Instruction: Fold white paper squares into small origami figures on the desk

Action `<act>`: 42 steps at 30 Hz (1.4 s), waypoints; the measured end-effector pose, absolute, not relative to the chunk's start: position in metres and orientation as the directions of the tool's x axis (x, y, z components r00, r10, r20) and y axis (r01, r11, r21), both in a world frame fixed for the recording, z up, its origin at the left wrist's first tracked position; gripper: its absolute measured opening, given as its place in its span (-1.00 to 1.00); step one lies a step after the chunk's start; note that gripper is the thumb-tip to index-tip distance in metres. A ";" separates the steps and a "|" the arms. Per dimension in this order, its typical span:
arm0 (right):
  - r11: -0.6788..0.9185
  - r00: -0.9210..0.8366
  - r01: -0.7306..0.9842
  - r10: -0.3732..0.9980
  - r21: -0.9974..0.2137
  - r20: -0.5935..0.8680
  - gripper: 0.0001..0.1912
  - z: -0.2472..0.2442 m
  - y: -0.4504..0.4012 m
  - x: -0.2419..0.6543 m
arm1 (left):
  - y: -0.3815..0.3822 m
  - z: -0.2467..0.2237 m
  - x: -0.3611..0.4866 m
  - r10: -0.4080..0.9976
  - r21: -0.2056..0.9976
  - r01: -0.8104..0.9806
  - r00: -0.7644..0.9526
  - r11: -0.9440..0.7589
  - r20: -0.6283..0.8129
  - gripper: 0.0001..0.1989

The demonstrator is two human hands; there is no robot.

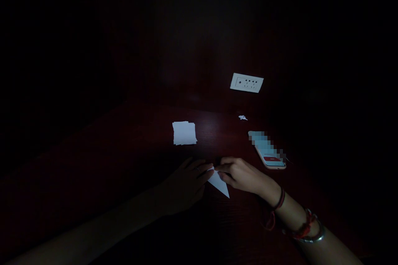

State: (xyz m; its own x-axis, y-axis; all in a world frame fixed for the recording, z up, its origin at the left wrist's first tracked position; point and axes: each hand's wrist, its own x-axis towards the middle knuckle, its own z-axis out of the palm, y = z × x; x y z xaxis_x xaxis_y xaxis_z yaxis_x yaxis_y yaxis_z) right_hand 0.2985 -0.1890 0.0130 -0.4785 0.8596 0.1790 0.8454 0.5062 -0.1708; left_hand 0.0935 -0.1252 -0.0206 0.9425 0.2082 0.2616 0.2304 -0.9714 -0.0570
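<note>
A small white paper (pixel 219 183), folded to a triangular shape, lies on the dark red table between my hands. My left hand (pixel 185 184) rests with its fingers stretched out, the fingertips over the paper's left and top part. From the right, my right hand (pixel 241 174) reaches in with curled fingers, and its thumb and forefinger are at the paper's upper right edge. The fingers cover the upper end of the paper. Just beyond my left hand sits a loose stack of white paper squares (pixel 184 133).
To the right lies a phone (pixel 272 157) with a lit, pixelated screen. A white scrap (pixel 243 118) is near the back wall, below a white socket plate (pixel 247 83). The surroundings are very dark. Bracelets (pixel 307 227) hang on my right wrist.
</note>
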 end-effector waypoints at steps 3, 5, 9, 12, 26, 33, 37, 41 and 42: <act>0.485 -0.469 0.866 0.873 -0.124 0.135 -0.74 0.016 -0.190 0.297 | -0.125 -0.022 0.095 0.235 -0.050 0.258 0.934 -0.965 0.268 -0.57; 0.478 -0.469 0.874 0.877 -0.083 0.109 -0.74 0.018 -0.191 0.296 | -0.125 -0.022 0.096 0.247 -0.044 0.269 0.929 -0.962 0.274 -0.58; 0.460 -0.456 0.887 0.886 -0.032 0.085 -0.75 0.022 -0.194 0.294 | -0.125 -0.022 0.095 0.247 -0.033 0.268 0.926 -0.963 0.286 -0.58; 0.451 -0.447 0.892 0.891 -0.034 0.077 -0.75 0.024 -0.197 0.295 | -0.125 -0.022 0.094 0.235 -0.035 0.256 0.925 -0.966 0.299 -0.56; 0.455 -0.452 0.890 0.886 -0.011 0.098 -0.76 0.021 -0.198 0.301 | -0.125 -0.021 0.096 0.249 -0.017 0.266 0.923 -0.964 0.293 -0.55; 0.424 -0.424 0.905 0.899 0.028 0.111 -0.81 0.023 -0.198 0.302 | -0.125 -0.024 0.096 0.264 0.020 0.270 0.920 -0.963 0.290 -0.54; 0.371 -0.351 0.925 0.916 -0.080 0.195 -0.78 0.026 -0.197 0.303 | -0.124 -0.027 0.096 0.257 0.037 0.257 0.920 -0.966 0.295 -0.53; 0.349 -0.285 0.889 0.929 -0.298 0.236 -0.79 0.019 -0.194 0.297 | -0.125 -0.030 0.094 0.265 0.079 0.254 0.895 -0.964 0.358 -0.54; 0.343 -0.278 0.876 0.934 -0.339 0.225 -0.79 0.016 -0.193 0.296 | -0.125 -0.031 0.094 0.276 0.095 0.260 0.883 -0.961 0.378 -0.55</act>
State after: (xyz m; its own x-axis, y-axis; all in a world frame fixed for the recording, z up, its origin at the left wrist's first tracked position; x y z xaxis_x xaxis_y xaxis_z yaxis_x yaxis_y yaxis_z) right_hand 0.2958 -0.1927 0.0156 -0.2781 0.9338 0.2250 0.8763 0.3426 -0.3387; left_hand 0.0940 -0.1248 -0.0315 0.8834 0.2765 0.3784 0.2601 -0.9609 0.0949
